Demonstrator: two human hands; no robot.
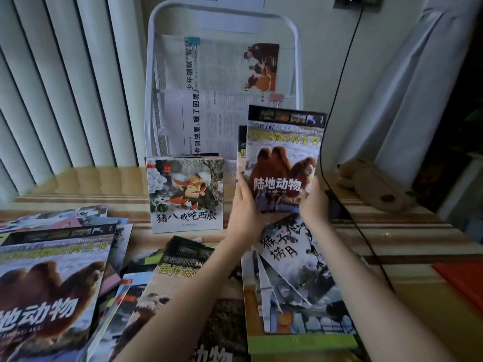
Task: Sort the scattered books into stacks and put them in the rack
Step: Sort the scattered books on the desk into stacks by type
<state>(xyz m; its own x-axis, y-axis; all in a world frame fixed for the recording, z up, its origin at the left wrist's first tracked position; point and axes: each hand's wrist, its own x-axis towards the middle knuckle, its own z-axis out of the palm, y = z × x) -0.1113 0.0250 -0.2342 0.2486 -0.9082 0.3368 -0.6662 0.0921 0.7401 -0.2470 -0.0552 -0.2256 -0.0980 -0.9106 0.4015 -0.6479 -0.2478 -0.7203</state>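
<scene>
Both hands hold a small stack of camel-cover animal books (283, 158) upright in front of the white wire rack (294, 30). My left hand (247, 207) grips the stack's lower left edge, and my right hand (315, 202) grips its lower right edge. A stack of picture books with a pig-and-watermelon cover (187, 194) stands upright in the rack's lowest tier, left of the held stack. Newspapers (219, 100) fill the rack's upper tiers. Several more books lie scattered flat on the table, among them a camel cover (49, 291) at the left and an ink-painting cover (290, 254) under my wrists.
A black cable (339, 82) hangs from a wall socket down across the table at the right. A brown plush toy (371, 184) lies on the table at the right rear. A red folder (465, 280) sits at the right edge. A white radiator (60, 82) stands at the left.
</scene>
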